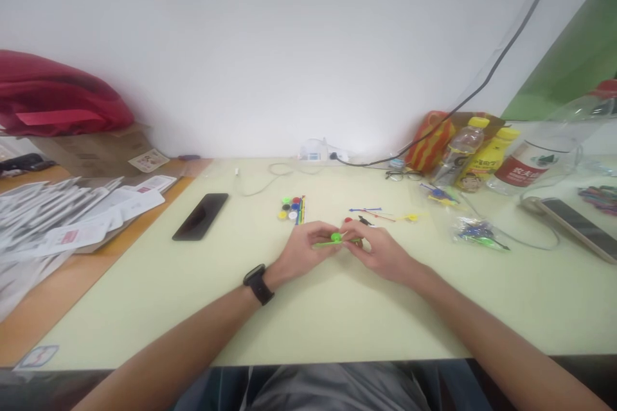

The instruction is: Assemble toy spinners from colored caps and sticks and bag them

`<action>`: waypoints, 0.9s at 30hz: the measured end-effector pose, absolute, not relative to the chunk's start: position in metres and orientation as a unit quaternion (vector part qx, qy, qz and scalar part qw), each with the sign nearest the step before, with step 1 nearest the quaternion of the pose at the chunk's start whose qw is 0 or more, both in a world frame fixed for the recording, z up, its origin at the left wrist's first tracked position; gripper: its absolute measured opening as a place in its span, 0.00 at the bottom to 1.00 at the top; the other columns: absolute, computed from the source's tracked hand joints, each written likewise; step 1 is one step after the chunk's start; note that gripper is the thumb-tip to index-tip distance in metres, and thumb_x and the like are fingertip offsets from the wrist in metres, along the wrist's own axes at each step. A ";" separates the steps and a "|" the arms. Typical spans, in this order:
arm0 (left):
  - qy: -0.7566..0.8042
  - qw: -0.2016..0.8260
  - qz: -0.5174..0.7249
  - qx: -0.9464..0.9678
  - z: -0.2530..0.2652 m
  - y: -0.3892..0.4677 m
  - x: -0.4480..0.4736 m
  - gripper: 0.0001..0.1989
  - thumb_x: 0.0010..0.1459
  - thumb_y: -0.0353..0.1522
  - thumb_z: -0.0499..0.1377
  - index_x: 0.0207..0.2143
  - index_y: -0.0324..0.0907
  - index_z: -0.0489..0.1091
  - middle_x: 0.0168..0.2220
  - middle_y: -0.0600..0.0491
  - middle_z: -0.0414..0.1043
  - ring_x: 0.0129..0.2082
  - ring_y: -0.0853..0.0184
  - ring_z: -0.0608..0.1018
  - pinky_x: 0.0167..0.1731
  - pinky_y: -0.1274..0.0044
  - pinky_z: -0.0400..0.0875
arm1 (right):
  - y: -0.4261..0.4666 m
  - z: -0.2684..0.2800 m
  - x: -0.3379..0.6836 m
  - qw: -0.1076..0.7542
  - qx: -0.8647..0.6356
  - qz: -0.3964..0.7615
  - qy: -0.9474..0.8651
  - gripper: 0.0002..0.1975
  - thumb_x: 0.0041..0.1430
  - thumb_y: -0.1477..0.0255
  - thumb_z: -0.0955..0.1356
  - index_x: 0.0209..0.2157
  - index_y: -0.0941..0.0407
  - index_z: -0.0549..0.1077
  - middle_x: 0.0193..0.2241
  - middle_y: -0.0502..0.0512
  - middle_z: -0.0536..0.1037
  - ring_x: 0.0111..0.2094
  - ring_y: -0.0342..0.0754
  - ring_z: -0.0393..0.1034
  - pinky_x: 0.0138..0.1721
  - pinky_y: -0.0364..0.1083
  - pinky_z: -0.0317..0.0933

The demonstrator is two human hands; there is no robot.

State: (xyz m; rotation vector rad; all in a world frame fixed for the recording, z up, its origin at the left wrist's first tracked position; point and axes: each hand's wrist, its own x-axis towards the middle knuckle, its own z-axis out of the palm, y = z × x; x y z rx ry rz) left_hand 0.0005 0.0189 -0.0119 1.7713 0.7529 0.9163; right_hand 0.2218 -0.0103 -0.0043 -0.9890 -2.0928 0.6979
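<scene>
Two hands meet over the near-middle part of the table (144,308). The left hand (306,249) has its thumb and fingers closed on the left end of a green strip (322,244), which lies roughly level between the hands, above the tabletop. A green knob (336,238) sits at the strip, between the two sets of fingertips. The right hand (380,250) has its thumb and forefinger bent together in a pinch at the strip's right part; whether a further small part is between those fingertips cannot be told. A watch (259,284) is strapped to the left wrist. Beyond the left hand, discs (289,208) of several colours are grouped just beside upright-aligned coloured sticks (300,210). Beyond the right hand lie a blue pointer (365,210), a red pointer (380,215), a black piece (365,221) and, farther right, a yellow piece (410,218). A clear bag (477,231) of coloured parts lies right of these, with a second bag (438,194) behind it, near three bottles. One black phone (200,217) lies flat, well left of the hands. Glasses (403,175) rest near the wall, below a dark cable (489,77).
</scene>
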 end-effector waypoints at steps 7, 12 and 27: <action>0.298 0.428 0.377 0.765 -0.011 0.018 -0.001 0.12 0.62 0.37 0.65 0.46 0.42 0.78 0.45 0.47 0.78 0.45 0.60 0.81 0.49 0.68 0.77 | -0.012 -0.005 0.223 0.348 -0.386 0.260 -0.814 0.11 0.68 0.74 0.65 0.49 0.49 0.70 0.44 0.54 0.81 0.43 0.51 0.78 0.45 0.49 0.70; 0.290 0.394 0.368 0.791 -0.008 0.018 -0.001 0.10 0.64 0.36 0.63 0.45 0.43 0.78 0.44 0.47 0.78 0.45 0.61 0.80 0.48 0.69 0.78 | -0.012 -0.005 0.224 0.328 -0.392 0.223 -0.830 0.11 0.68 0.74 0.64 0.49 0.50 0.71 0.40 0.54 0.80 0.38 0.50 0.76 0.40 0.48 0.67; 0.296 0.438 0.391 0.753 -0.001 0.019 -0.003 0.10 0.62 0.38 0.65 0.41 0.40 0.78 0.42 0.46 0.78 0.41 0.62 0.81 0.45 0.69 0.77 | -0.007 0.003 0.225 0.391 -0.406 0.253 -0.787 0.04 0.67 0.72 0.66 0.37 0.53 0.74 0.27 0.49 0.72 0.28 0.45 0.63 0.31 0.46 0.61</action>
